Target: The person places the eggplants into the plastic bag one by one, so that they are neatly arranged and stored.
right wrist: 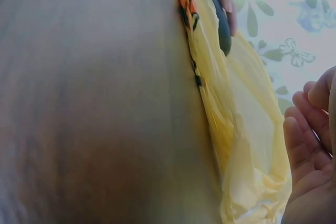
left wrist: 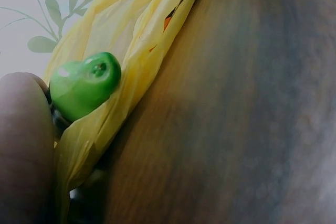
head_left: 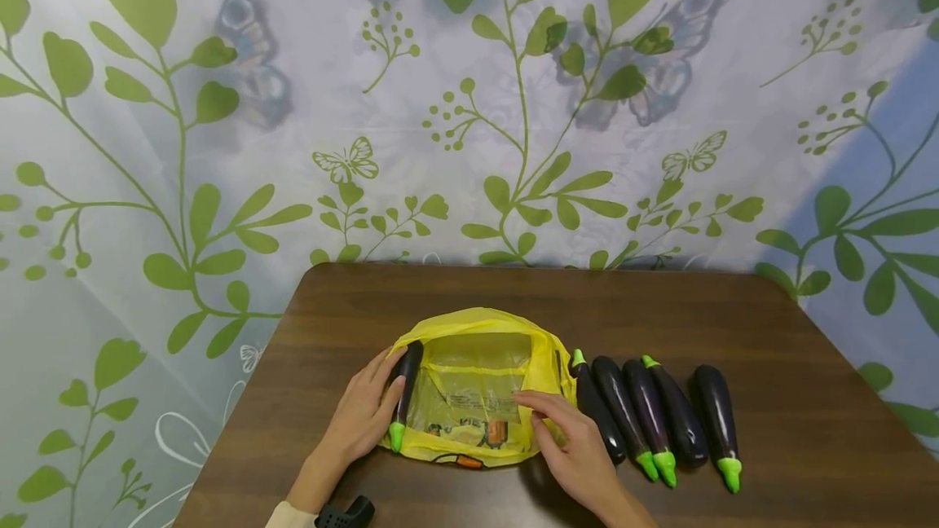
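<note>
A yellow plastic bag lies on the table with its mouth spread wide, printing visible on its inside. At its left side my left hand holds a dark purple eggplant, thumb and fingers lying along it. The eggplant's green stem end points toward me and shows beside the bag's edge in the left wrist view. My right hand hovers at the right side of the mouth, fingers loosely extended and holding nothing. In the right wrist view its fingers are beside the yellow plastic.
Several more eggplants lie side by side to the right of the bag, the rightmost one a little apart. The brown wooden table meets a leaf-and-butterfly patterned cloth at the back.
</note>
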`<state>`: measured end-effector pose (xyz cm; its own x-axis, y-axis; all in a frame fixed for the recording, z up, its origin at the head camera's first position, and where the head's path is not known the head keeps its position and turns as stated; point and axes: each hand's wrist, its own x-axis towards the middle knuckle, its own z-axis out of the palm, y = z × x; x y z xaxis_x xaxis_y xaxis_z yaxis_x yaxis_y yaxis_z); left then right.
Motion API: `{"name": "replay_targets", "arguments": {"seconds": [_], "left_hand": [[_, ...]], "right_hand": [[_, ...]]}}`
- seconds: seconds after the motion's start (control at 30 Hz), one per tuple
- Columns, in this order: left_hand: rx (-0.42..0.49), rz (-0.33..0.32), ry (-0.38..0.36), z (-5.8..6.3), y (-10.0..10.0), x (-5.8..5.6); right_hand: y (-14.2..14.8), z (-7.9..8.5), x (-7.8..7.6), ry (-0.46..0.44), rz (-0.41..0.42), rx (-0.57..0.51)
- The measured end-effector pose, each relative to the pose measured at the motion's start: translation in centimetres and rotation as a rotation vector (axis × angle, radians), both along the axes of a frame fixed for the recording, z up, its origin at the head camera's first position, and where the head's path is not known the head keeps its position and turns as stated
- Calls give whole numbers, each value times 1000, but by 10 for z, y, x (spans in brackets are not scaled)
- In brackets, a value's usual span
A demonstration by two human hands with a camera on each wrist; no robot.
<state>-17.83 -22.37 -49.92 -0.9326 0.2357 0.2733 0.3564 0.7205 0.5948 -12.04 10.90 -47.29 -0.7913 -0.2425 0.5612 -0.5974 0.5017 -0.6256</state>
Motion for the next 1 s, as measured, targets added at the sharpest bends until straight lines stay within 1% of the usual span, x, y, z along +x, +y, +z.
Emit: {"name": "replay_targets", "arguments": {"seconds": [0.17, 0.4, 0.67, 0.87, 1.0], "left_hand": [[-13, 6, -10, 0, -1, 2], [-7, -2, -8, 1, 1, 3], [-5, 0, 1, 2, 2, 3], [-11, 4, -2, 1, 1, 3], [-8, 2, 1, 1, 1, 3]], "right_hand": [[6, -1, 1, 25, -10, -19], [15, -2, 4, 22, -52, -16], [23, 4, 2, 74, -75, -6], [28, 7, 3, 49, -103, 8], [32, 8, 3, 68, -127, 8]]}}
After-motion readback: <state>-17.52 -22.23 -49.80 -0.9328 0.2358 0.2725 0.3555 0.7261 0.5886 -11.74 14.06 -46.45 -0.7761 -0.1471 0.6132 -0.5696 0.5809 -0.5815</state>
